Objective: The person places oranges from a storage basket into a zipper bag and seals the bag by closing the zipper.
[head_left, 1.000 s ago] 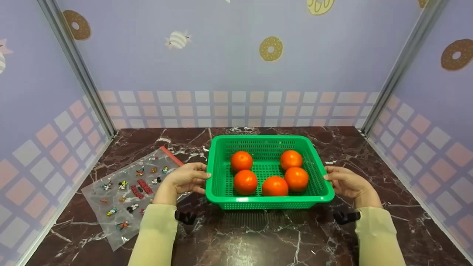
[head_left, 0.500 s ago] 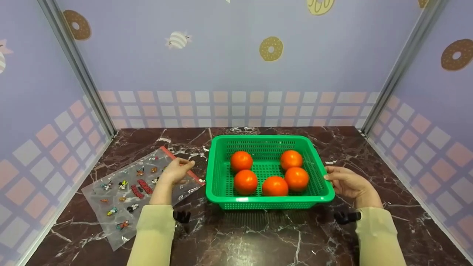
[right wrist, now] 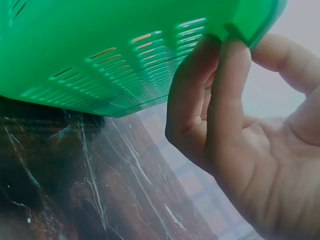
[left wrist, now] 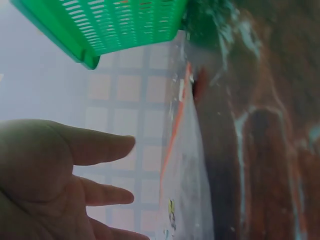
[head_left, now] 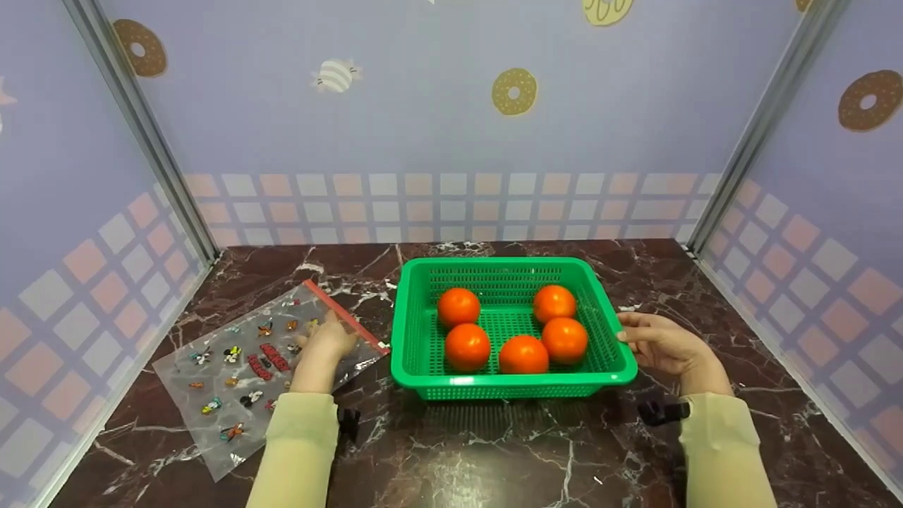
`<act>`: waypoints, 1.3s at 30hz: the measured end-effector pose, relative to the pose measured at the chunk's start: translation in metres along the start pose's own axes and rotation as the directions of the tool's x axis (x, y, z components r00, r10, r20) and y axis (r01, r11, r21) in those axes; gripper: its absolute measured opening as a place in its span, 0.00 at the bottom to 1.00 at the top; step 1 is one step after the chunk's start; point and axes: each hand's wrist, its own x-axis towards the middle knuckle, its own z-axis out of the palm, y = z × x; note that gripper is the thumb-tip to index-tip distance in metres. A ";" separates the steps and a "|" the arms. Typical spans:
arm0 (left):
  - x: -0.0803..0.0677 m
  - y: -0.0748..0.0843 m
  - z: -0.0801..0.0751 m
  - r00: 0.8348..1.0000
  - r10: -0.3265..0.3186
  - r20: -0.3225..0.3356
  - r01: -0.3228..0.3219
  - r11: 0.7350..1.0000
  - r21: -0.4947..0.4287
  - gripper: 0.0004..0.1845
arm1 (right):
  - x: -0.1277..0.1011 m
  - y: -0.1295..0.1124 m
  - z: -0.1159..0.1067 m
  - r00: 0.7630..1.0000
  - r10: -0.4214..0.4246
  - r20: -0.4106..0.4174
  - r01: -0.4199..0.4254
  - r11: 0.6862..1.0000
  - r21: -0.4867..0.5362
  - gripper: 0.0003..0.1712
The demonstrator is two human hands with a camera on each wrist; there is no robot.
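Observation:
A green slotted plastic basket (head_left: 513,391) stands on the table with several round orange fruits (head_left: 467,347) inside, perhaps oranges. At its right rim my right hand (head_left: 667,346) pinches the edge between thumb and curled fingers, as the right wrist view also shows on the basket's side (right wrist: 115,65). Over the clear zip bag (head_left: 190,384) with a red seal strip and small cartoon prints hovers my left hand (head_left: 326,347). Its fingers (left wrist: 107,192) are spread and hold nothing in the left wrist view, where the bag (left wrist: 187,185) lies beyond them.
The dark marbled table (head_left: 480,458) is bounded by patterned walls (head_left: 423,127) at the back and both sides. To the left of the basket lies the bag, its seal end close to the basket's corner. Grey metal posts (head_left: 748,134) mark the wall corners.
My left hand has let go of the basket's left rim and moved left over the bag, its fingers now extending. The right hand keeps its grip; basket and fruits stay put.

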 end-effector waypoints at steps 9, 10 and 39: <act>0.002 -0.002 0.006 0.989 -0.102 0.105 0.100 0.995 0.021 0.46 | 0.003 0.000 0.003 0.995 -0.017 -0.094 0.014 0.999 -0.032 0.16; 0.001 -0.002 0.006 0.989 -0.109 0.104 0.107 0.994 0.027 0.46 | 0.003 0.000 0.003 0.995 -0.021 -0.093 0.018 0.999 -0.035 0.16; -0.011 -0.013 -0.010 0.975 0.071 0.209 -0.131 0.949 0.288 0.57 | 0.004 0.003 -0.003 0.997 -0.043 -0.068 0.040 0.998 -0.051 0.16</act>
